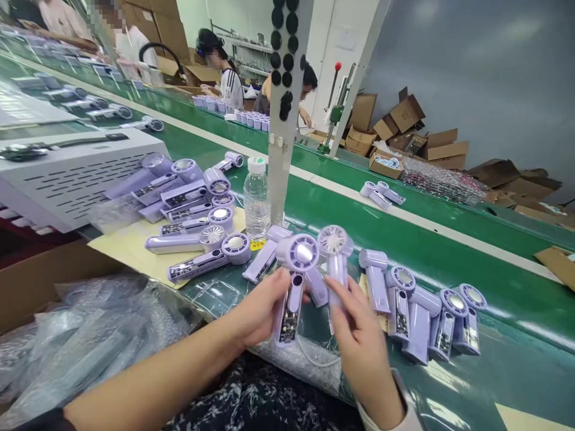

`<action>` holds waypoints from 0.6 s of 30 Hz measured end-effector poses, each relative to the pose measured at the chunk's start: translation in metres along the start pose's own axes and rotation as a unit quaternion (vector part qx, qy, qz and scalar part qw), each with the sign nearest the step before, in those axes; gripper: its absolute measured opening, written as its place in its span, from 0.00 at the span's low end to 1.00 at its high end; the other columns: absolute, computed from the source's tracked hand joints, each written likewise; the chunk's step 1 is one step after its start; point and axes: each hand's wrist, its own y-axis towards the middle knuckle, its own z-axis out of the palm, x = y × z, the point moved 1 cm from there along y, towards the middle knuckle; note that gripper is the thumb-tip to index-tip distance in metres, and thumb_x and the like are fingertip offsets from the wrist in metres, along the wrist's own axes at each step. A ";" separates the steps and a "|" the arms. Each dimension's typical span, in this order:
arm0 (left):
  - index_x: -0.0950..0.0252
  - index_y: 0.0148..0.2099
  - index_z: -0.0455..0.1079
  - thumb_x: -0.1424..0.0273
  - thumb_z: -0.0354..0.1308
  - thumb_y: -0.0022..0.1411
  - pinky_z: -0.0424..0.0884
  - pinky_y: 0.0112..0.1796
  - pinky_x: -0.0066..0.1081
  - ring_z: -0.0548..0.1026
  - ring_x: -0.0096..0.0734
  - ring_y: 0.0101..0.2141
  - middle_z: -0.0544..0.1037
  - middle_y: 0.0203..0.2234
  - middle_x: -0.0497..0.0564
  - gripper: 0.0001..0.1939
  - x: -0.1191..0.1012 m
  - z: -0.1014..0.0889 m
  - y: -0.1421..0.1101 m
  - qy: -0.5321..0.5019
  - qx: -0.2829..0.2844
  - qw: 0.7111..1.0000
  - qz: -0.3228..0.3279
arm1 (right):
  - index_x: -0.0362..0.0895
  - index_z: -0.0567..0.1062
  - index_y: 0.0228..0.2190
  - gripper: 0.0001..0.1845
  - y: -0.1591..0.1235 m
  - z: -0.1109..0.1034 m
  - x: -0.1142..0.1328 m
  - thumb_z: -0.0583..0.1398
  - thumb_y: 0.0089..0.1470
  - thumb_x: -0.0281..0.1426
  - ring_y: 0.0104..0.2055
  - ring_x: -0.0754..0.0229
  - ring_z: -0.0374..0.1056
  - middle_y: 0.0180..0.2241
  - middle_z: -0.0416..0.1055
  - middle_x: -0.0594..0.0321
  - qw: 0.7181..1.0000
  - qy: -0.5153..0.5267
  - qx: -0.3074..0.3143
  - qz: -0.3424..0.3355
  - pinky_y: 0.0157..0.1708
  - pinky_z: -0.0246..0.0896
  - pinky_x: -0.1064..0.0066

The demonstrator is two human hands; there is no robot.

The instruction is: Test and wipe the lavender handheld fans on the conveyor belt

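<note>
My left hand (263, 308) is closed round the handle of a lilac handheld fan (296, 254). The fan stands nearly upright, its round head on top and a dark circuit board showing in the open handle. Just to the right, my right hand (362, 335) grips the handle of a second lilac handheld fan (333, 240), whose head shows radial blades. Behind the two held fans, more fan bodies lie on the green table, partly hidden. A white cable (317, 361) curves below my hands; where its ends go is hidden.
Several lilac fans (236, 242) are piled on yellow paper (121, 254) at left, and another row (417, 323) lies at right. A water bottle (257, 203) stands by a white post (283, 149). Bubble-wrap bags (103, 329) fill a carton. Across the conveyor (417, 218), co-workers sit.
</note>
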 end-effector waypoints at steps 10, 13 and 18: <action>0.63 0.39 0.77 0.44 0.68 0.51 0.79 0.43 0.34 0.83 0.41 0.41 0.84 0.39 0.55 0.27 -0.028 -0.032 -0.001 -0.074 0.091 0.992 0.037 | 0.42 0.75 0.36 0.03 0.002 0.055 0.016 0.61 0.58 0.25 0.36 0.45 0.76 0.33 0.78 0.51 0.967 -0.208 0.146 -0.004 0.35 0.72 0.58; 0.64 0.38 0.77 0.41 0.67 0.48 0.80 0.38 0.34 0.84 0.41 0.37 0.84 0.36 0.56 0.31 -0.032 -0.028 -0.004 -0.058 0.107 0.991 0.052 | 0.43 0.74 0.34 0.04 0.001 0.062 0.016 0.61 0.58 0.23 0.37 0.48 0.75 0.34 0.78 0.52 0.963 -0.165 0.211 -0.009 0.35 0.69 0.62; 0.66 0.31 0.76 0.42 0.71 0.44 0.80 0.44 0.40 0.82 0.50 0.45 0.83 0.42 0.58 0.30 -0.033 -0.012 0.000 -0.059 0.096 0.986 0.126 | 0.44 0.73 0.36 0.08 -0.001 0.045 0.008 0.58 0.61 0.36 0.21 0.63 0.65 0.19 0.67 0.70 0.910 0.293 0.245 0.163 0.25 0.62 0.72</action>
